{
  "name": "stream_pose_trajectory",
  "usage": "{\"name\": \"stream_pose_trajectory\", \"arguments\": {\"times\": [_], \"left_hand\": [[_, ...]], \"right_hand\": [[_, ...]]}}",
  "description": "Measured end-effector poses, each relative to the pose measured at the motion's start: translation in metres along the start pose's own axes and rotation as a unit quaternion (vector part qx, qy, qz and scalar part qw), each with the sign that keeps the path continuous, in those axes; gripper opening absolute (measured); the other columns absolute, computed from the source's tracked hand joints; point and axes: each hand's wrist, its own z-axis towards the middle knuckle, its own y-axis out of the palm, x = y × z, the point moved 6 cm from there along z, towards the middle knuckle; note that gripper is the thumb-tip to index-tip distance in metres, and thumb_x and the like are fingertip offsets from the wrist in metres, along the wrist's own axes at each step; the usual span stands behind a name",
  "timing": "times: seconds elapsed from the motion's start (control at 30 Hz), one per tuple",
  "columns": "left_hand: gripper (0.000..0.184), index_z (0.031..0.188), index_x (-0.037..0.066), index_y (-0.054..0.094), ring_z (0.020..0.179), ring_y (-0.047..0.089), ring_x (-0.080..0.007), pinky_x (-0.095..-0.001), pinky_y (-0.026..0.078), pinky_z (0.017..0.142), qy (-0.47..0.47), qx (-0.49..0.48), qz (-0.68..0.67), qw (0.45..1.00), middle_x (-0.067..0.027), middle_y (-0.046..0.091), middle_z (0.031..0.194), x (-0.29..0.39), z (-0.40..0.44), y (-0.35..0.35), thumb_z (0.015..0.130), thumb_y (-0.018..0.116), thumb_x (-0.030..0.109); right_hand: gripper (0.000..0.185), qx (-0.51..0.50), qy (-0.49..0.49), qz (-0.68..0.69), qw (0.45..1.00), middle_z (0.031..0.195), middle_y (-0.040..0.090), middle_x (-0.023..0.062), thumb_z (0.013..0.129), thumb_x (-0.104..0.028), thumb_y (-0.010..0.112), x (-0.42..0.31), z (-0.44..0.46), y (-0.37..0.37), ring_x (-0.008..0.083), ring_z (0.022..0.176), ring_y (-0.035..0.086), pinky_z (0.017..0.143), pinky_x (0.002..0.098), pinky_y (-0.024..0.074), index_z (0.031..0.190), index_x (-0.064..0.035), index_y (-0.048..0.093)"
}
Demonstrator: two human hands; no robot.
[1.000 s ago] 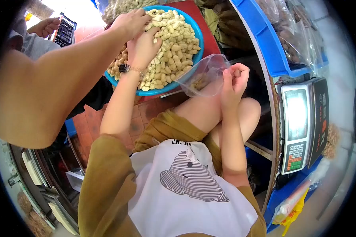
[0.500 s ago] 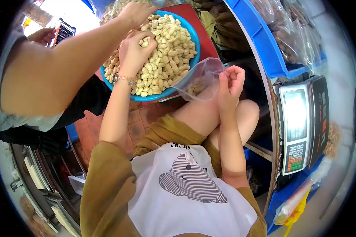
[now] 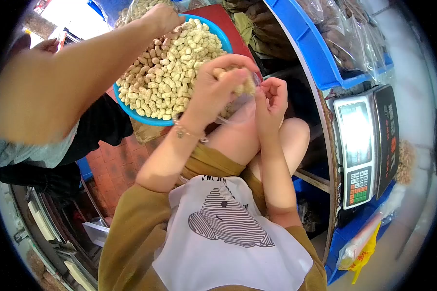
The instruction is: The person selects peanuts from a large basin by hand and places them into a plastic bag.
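A wide blue basin (image 3: 149, 120) holds a heap of unshelled peanuts (image 3: 162, 80). My left hand (image 3: 213, 92), with a bracelet at the wrist, is curled around a handful of peanuts (image 3: 246, 86) beside the basin's right side. Those peanuts are at the mouth of a clear plastic bag (image 3: 228, 117), slightly blurred. My right hand (image 3: 272, 99) pinches the bag's edge between thumb and fingers. Most of the bag is hidden behind my left hand, over my thigh. Another person's closed hand (image 3: 164, 19) is over the basin's far edge.
The co-worker's forearm (image 3: 92, 63) crosses on the left. A red surface (image 3: 223, 22) lies behind the basin. On the right stand a digital scale (image 3: 357, 145) and a blue tray (image 3: 320, 53) with bagged goods. A yellow plastic bag (image 3: 366, 252) hangs lower right.
My left hand has moved right from the peanut heap to the bag's mouth, carrying peanuts. My right hand keeps its pinch on the bag. The view has shifted slightly.
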Motion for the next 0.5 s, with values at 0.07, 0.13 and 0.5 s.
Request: {"name": "stream_pose_trajectory", "arguments": {"times": [0.07, 0.13, 0.5], "left_hand": [[0.013, 0.093, 0.001, 0.068, 0.073, 0.058, -0.0067, -0.021, 0.046, 0.064, -0.024, 0.009, -0.022, 0.999, -0.0015, 0.065, 0.084, -0.008, -0.002, 0.017, 0.086, 0.062, 0.01], [0.014, 0.094, 0.001, 0.068, 0.073, 0.056, -0.0059, -0.0205, 0.045, 0.063, 0.072, 0.028, 0.081, 0.994, -0.0012, 0.064, 0.085, -0.013, 0.0, 0.026, 0.086, 0.061, 0.01], [0.015, 0.089, 0.008, 0.069, 0.077, 0.063, -0.0272, -0.0354, 0.052, 0.069, 0.184, 0.092, 0.36, 0.91, -0.0089, 0.063, 0.086, -0.015, -0.001, 0.013, 0.075, 0.069, 0.011]], "right_hand": [[0.016, 0.013, -0.007, 0.008, 1.0, 0.081, 0.053, -0.0023, 0.089, 0.0, 0.06, -0.001, 0.001, -0.001, 0.0028, 0.069, 0.046, 0.061, 0.0165, 0.0348, 0.101, -0.0049, 0.051], [0.016, 0.014, -0.001, 0.041, 0.999, 0.081, 0.054, -0.0023, 0.089, 0.001, 0.06, -0.004, 0.002, -0.002, 0.0022, 0.07, 0.047, 0.061, 0.0164, 0.0349, 0.101, -0.0047, 0.051], [0.015, 0.042, 0.055, 0.056, 0.996, 0.081, 0.055, -0.0038, 0.087, 0.004, 0.062, 0.005, 0.01, -0.021, 0.0008, 0.068, 0.048, 0.06, 0.0151, 0.0359, 0.097, -0.0046, 0.054]]}}
